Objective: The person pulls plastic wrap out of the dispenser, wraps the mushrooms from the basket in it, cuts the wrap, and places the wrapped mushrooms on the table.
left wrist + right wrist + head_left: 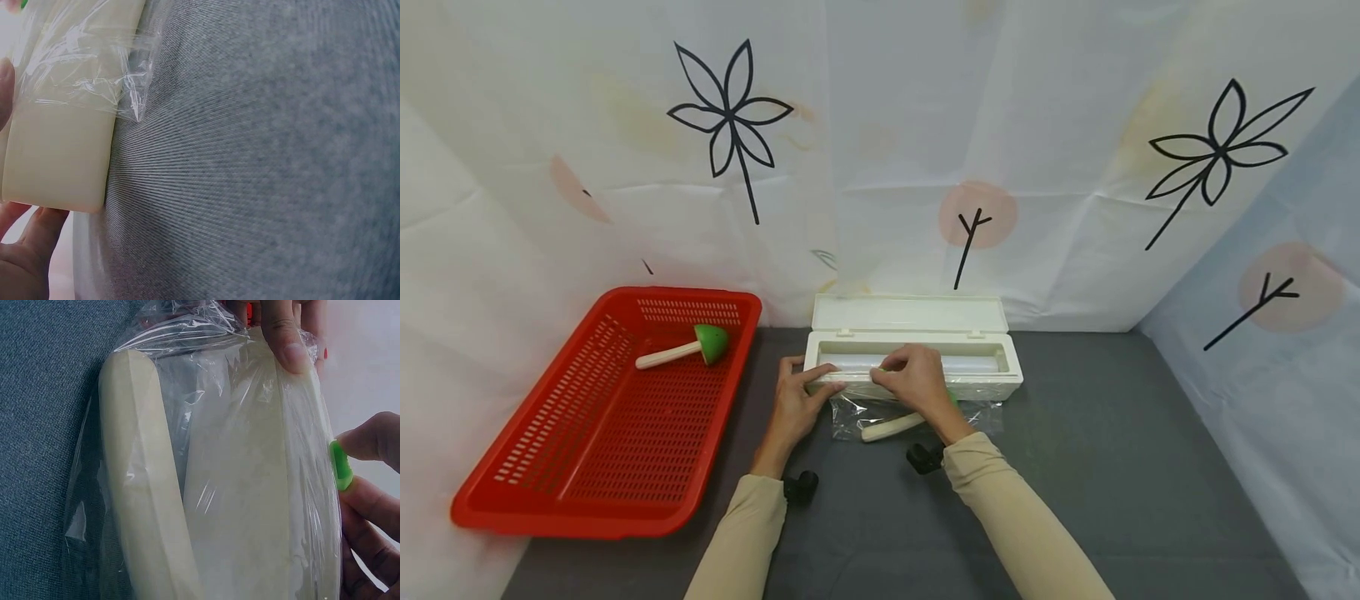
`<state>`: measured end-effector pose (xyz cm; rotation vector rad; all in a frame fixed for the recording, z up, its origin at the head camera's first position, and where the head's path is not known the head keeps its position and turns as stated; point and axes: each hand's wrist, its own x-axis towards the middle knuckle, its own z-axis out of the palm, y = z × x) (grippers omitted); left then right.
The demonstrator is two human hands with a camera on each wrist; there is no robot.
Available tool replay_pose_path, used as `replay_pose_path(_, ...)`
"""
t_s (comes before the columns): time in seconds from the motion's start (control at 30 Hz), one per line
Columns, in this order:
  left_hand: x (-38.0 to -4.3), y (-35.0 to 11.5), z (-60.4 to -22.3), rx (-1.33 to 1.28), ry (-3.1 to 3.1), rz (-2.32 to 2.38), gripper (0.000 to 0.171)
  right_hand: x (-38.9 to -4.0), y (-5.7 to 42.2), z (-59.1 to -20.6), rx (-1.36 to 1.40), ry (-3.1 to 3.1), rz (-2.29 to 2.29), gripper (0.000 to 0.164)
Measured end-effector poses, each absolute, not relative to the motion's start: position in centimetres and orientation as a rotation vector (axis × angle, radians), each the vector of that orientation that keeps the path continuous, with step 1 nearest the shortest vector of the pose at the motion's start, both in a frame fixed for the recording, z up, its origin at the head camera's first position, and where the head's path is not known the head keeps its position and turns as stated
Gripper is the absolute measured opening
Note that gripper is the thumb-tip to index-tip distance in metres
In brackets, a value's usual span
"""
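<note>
A white cling film dispenser box (1015,371) lies lengthwise near the back of the table, its lid (910,313) raised behind it. Inside rests a pale roll (973,364). Clear film (194,406) drapes over the box's front wall down to the table, covering a cream-handled thing (891,428) with a bit of green at its far end. My left hand (797,404) grips the box's left end, thumb at the front, other fingers around the side. With thumb and fingertips my right hand (917,379) pinches a small green slider (340,465) on the box's front edge.
To the left stands a red perforated plastic basket (741,400). A toy mushroom (711,342) with green cap and cream stem lies inside it. Dark grey cloth (1112,450) covers the table, and a white printed curtain (880,125) hangs close behind the box.
</note>
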<state>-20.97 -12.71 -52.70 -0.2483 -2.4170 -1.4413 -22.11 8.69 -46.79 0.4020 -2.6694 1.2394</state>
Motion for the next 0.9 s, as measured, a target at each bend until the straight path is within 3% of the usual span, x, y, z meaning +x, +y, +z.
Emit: replay_pose_path(0.9,-21.1,-12.6,-52.7,-0.218,-2.415,-1.479,0.03,-23.0,10.8,-47.2,0.702,-2.702,1.248,0.011)
